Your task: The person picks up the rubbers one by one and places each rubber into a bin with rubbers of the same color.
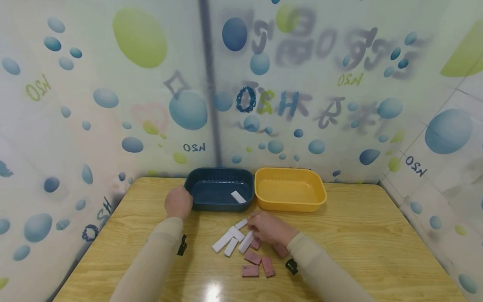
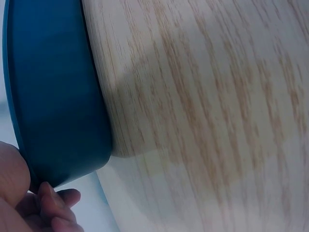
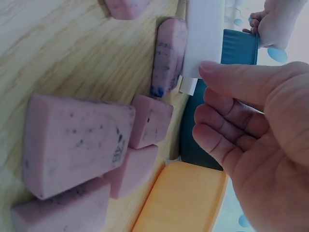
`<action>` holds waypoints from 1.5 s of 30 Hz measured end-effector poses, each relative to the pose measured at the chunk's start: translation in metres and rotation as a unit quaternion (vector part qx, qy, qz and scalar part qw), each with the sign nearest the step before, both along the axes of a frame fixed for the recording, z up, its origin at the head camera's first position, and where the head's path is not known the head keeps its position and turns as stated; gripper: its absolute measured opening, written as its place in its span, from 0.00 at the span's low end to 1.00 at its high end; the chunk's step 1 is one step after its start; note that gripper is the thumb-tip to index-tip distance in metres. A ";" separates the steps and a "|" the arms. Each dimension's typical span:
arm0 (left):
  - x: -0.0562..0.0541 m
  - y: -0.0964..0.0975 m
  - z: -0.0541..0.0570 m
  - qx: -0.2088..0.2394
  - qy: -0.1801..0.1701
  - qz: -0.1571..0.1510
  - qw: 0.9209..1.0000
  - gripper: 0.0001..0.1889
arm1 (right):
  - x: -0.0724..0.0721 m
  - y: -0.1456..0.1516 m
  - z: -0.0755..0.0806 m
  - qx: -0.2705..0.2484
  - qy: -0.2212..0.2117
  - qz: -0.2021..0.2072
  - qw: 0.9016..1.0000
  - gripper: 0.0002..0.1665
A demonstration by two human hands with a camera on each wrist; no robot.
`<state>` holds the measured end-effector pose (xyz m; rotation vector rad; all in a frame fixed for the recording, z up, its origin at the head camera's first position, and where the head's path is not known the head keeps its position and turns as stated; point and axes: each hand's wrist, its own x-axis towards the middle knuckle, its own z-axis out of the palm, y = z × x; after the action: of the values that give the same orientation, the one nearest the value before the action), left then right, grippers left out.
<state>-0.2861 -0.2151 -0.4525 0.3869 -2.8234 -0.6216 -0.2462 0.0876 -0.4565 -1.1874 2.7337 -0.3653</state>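
Note:
My left hand [image 1: 179, 203] grips the left edge of the dark blue plastic bin [image 1: 216, 207]; the left wrist view shows thumb and fingers [image 2: 50, 205] pinching its rim at a corner. One white block [image 1: 238, 196] lies inside that bin. Over the pile in front, my right hand [image 1: 269, 227] pinches the end of a white rectangular block [image 3: 203, 38], thumb on its near face. Several more white blocks [image 1: 222, 242] lie to the left of this hand. Several pink speckled blocks [image 1: 253, 257] lie nearer me, and one [image 1: 280, 250] is partly hidden by the right wrist.
A yellow bin [image 1: 290, 207] stands against the blue one's right side, with nothing in it. Both stand at the back of the wood-grain table [image 1: 358, 235], close to a patterned curtain wall [image 1: 234, 138] that encloses the back and sides.

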 end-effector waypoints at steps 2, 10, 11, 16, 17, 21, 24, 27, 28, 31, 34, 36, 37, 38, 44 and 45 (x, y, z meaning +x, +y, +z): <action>0.000 0.000 0.000 -0.002 -0.001 0.001 1.000 0.14 | 0.000 0.001 0.001 0.000 0.014 0.008 1.000 0.05; -0.001 0.000 -0.001 -0.018 -0.003 -0.003 1.000 0.14 | -0.001 0.004 0.001 -0.018 0.028 0.018 0.999 0.03; -0.001 0.000 -0.001 -0.018 -0.003 -0.003 1.000 0.14 | -0.001 0.004 0.001 -0.021 0.027 0.017 0.999 0.03; -0.001 0.000 -0.001 -0.016 -0.004 -0.002 1.000 0.14 | -0.002 0.005 0.004 -0.052 0.003 0.006 0.999 0.03; -0.001 0.000 -0.001 -0.016 -0.004 -0.002 1.000 0.14 | -0.002 0.005 0.005 -0.059 -0.005 0.001 0.998 0.03; 0.000 0.002 0.001 -0.016 0.002 0.000 1.000 0.15 | -0.003 0.006 0.010 -0.090 -0.038 -0.023 0.995 0.04; 0.002 0.003 0.002 -0.021 0.007 0.002 1.000 0.15 | -0.006 0.007 0.013 -0.105 -0.045 -0.043 0.992 0.04; 0.002 0.004 0.003 -0.021 0.005 0.003 1.000 0.15 | -0.009 0.007 0.017 -0.120 -0.029 -0.057 0.991 0.03; 0.002 0.004 0.003 -0.020 0.003 0.003 1.000 0.15 | -0.010 0.007 0.018 -0.125 -0.019 -0.061 0.990 0.02; 0.001 0.002 0.001 -0.015 -0.002 0.004 1.000 0.15 | -0.011 0.006 0.022 -0.145 0.004 -0.079 0.986 0.02; 0.001 0.001 0.000 -0.013 -0.006 0.002 1.000 0.15 | -0.012 0.004 0.024 -0.170 0.019 -0.103 0.980 0.02; 0.000 0.000 0.000 -0.012 -0.007 0.001 1.000 0.15 | -0.012 0.002 0.026 -0.187 0.025 -0.122 0.974 0.02; 0.000 0.000 0.000 -0.012 -0.006 0.000 1.000 0.15 | -0.012 0.001 0.026 -0.197 0.032 -0.128 0.972 0.02; 0.000 0.000 -0.001 -0.013 -0.006 -0.001 1.000 0.15 | -0.013 0.000 0.027 -0.201 0.041 -0.134 0.970 0.02; -0.001 -0.001 -0.002 -0.010 -0.006 0.000 1.000 0.14 | -0.017 -0.004 0.028 -0.209 0.068 -0.168 0.961 0.02; -0.001 0.000 -0.002 -0.009 -0.006 0.000 1.000 0.15 | -0.018 -0.005 0.029 -0.210 0.069 -0.173 0.960 0.02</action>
<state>-0.2873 -0.2155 -0.4541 0.3894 -2.8385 -0.5951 -0.2639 0.0826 -0.4278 -0.8206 3.0864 -0.9809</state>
